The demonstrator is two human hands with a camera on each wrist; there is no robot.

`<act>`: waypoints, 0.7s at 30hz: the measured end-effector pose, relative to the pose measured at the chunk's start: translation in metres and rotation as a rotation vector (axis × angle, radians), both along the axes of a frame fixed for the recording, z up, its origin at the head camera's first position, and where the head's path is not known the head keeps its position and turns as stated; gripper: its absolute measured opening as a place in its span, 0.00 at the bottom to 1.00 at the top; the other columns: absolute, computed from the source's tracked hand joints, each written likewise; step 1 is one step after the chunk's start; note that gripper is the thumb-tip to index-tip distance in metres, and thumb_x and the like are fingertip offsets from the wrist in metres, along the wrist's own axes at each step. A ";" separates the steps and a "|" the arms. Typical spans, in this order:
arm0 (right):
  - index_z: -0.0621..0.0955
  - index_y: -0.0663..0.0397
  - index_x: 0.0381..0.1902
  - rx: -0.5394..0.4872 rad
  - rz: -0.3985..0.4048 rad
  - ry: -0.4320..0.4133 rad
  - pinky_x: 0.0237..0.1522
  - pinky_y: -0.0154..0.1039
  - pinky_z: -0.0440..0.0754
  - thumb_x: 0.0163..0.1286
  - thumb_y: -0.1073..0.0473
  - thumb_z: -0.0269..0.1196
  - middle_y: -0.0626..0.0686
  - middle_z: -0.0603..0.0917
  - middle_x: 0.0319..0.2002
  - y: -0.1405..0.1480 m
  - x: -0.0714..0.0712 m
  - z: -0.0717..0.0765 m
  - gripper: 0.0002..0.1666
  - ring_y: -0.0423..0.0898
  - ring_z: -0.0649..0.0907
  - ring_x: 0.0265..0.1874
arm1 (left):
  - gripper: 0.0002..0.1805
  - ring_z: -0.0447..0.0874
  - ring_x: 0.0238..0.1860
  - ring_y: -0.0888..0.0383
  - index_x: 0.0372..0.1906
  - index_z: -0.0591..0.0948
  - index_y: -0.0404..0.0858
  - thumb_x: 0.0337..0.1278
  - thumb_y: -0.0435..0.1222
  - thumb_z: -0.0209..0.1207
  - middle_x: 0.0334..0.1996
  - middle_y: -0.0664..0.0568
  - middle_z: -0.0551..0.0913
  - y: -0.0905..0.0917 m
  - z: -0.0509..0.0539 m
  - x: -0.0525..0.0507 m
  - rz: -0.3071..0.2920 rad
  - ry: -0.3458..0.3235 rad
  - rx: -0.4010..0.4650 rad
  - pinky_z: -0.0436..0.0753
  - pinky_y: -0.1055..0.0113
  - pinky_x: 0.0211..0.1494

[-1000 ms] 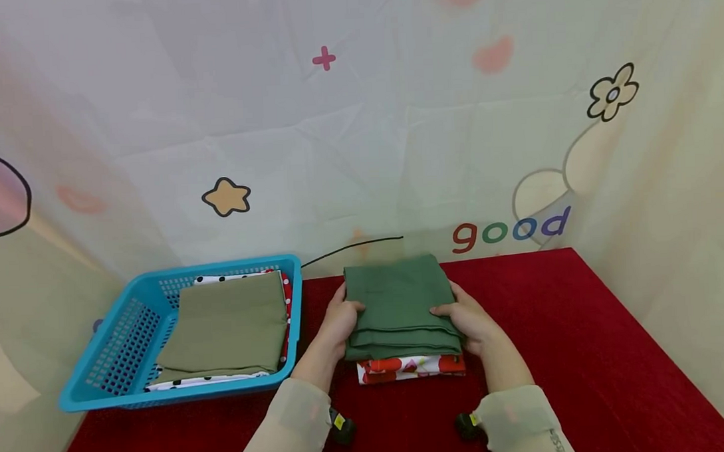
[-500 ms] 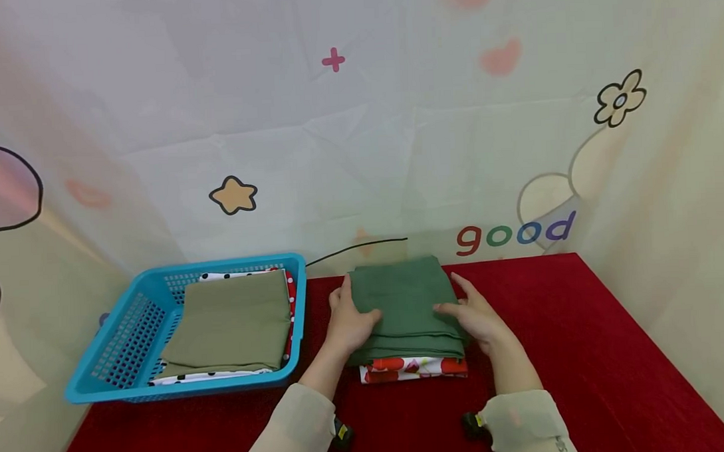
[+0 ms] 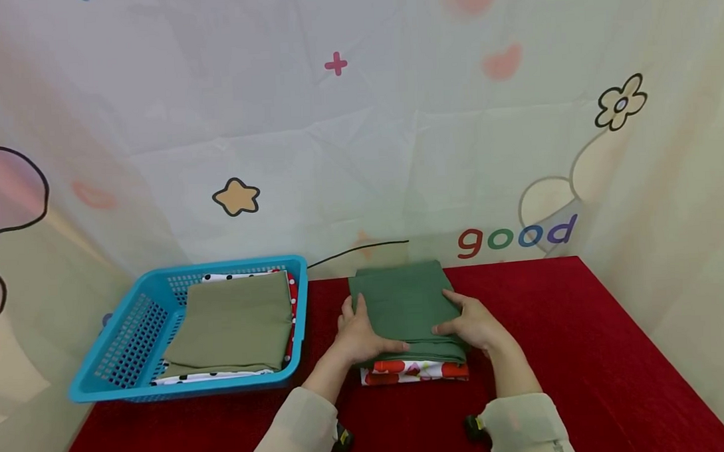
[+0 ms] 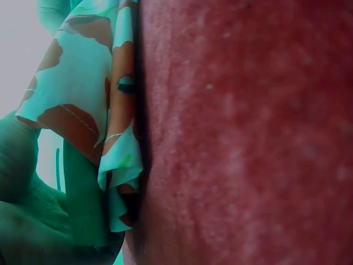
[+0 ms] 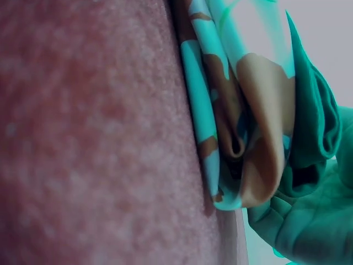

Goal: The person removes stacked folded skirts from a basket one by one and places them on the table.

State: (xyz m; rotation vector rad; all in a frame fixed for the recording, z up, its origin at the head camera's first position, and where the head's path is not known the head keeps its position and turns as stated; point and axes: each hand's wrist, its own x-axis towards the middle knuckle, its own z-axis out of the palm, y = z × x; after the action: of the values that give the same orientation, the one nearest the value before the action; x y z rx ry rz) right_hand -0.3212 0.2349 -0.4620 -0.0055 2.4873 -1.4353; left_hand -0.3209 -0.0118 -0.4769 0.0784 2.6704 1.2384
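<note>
Left hand [image 3: 360,339] is spread, its thumb laid straight across the near folds of a green cloth [image 3: 403,304], its fingers fanned at the left edge; right hand [image 3: 476,325] has thumb and forefinger parted over the right edge; whether its hidden fingers curl, I cannot tell. Green cloth lies folded atop a folded red-and-white cloth [image 3: 415,371], which rests on the red table cover [image 3: 552,352]; hands on opposite sides would, in my judgement, check sideways slip between layers, and the thumbs appear placed to settle the top folds. Right wrist view shows the lower cloth's end looped rather than creased flat; likely a springy base. Blue basket [image 3: 303,301] stands to the left, apart from the pile; an olive cloth [image 3: 236,323] lies flat inside over a white spotted cloth [image 3: 217,375], beside visible red spotted cloth [image 3: 293,291]; flat stacking probably keeps them steady.
</note>
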 end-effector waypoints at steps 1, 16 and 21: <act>0.58 0.57 0.82 0.013 0.008 -0.004 0.73 0.69 0.66 0.63 0.58 0.74 0.69 0.56 0.80 0.000 0.000 0.000 0.56 0.69 0.60 0.77 | 0.78 0.46 0.81 0.33 0.84 0.42 0.36 0.36 0.57 0.82 0.84 0.41 0.39 0.000 -0.001 0.000 -0.005 0.003 -0.017 0.68 0.32 0.73; 0.51 0.58 0.84 0.061 0.073 -0.051 0.75 0.68 0.63 0.56 0.60 0.79 0.69 0.51 0.82 0.002 -0.001 -0.005 0.67 0.70 0.56 0.79 | 0.80 0.46 0.81 0.35 0.84 0.41 0.34 0.35 0.57 0.82 0.84 0.40 0.39 0.003 -0.004 0.003 -0.040 0.006 -0.159 0.61 0.35 0.78; 0.51 0.60 0.83 0.069 0.082 -0.038 0.75 0.68 0.64 0.55 0.60 0.80 0.71 0.51 0.81 0.003 0.000 -0.005 0.67 0.71 0.57 0.78 | 0.79 0.45 0.81 0.36 0.84 0.41 0.34 0.35 0.58 0.81 0.84 0.40 0.39 0.004 -0.007 0.003 -0.047 0.011 -0.170 0.60 0.35 0.78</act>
State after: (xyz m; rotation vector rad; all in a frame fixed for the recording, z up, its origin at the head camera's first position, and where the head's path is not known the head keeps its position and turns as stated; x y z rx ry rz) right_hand -0.3207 0.2376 -0.4670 -0.0650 2.4744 -1.3042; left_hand -0.3180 -0.0080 -0.4836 0.1224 2.7535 0.9960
